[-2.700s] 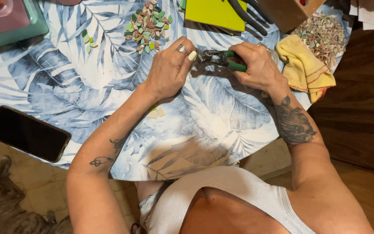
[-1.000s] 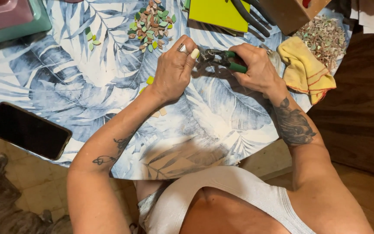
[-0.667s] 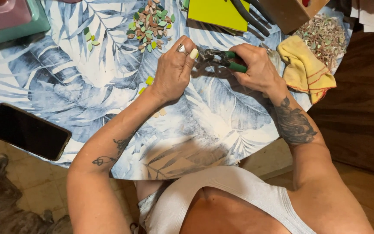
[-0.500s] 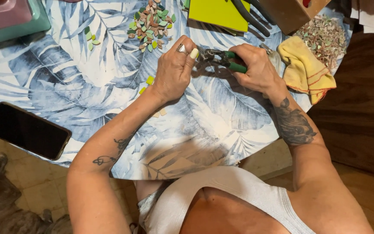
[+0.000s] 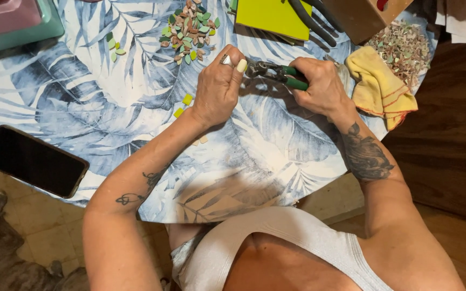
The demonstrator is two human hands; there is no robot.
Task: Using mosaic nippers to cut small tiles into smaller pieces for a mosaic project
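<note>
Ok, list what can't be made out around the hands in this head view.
- Piece at the nippers: hidden behind the left hand fingers.
- Nipper handles: wrapped inside the right hand.
- Brown box and green tile: cut off by the top edge.
- Chips in the pile: too small to tell apart.

1 view only, from a camera on the person's head, looking almost straight down. Near: the person's chest and both forearms fill the lower half. Table (image 5: 136, 108) with leaf-print cloth takes the upper half, its far side cut off by the top edge. Floor shows lower left and along the right. No 2nd view to overlap.
</note>
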